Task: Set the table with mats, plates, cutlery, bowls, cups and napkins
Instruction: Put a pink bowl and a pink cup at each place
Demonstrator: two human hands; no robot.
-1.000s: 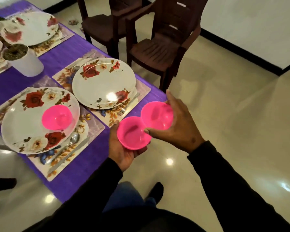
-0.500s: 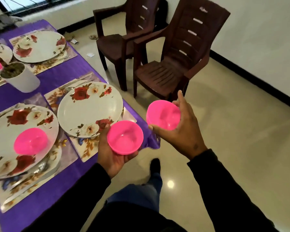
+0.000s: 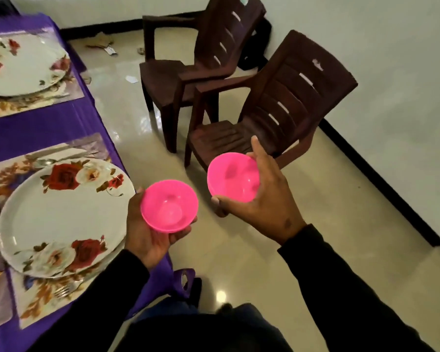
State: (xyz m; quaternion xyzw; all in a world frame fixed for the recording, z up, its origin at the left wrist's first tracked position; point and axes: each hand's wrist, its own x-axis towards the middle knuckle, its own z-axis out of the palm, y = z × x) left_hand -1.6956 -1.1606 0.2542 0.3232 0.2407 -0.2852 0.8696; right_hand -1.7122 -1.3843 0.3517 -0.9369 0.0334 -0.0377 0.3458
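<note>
My left hand (image 3: 148, 237) cups a pink bowl (image 3: 169, 205) from below, just off the table's right edge. My right hand (image 3: 262, 199) grips a second pink bowl (image 3: 233, 177) by its rim, tilted toward me, over the floor. On the purple tablecloth (image 3: 51, 125) a white plate with red roses (image 3: 59, 214) lies on a floral mat (image 3: 43, 298), a fork (image 3: 66, 290) below it and cutlery (image 3: 61, 158) above it. Farther back another rose plate (image 3: 21, 64) rests on its own mat.
Two dark brown plastic chairs (image 3: 259, 115) (image 3: 188, 59) stand on the glossy tiled floor right of the table, close to the white wall. Scraps of litter lie on the floor near the far wall. My foot shows below the bowls.
The view has swung right and closer: the plate with a pink bowl on it has left the frame. My hands have drawn apart, each still holding its bowl.
</note>
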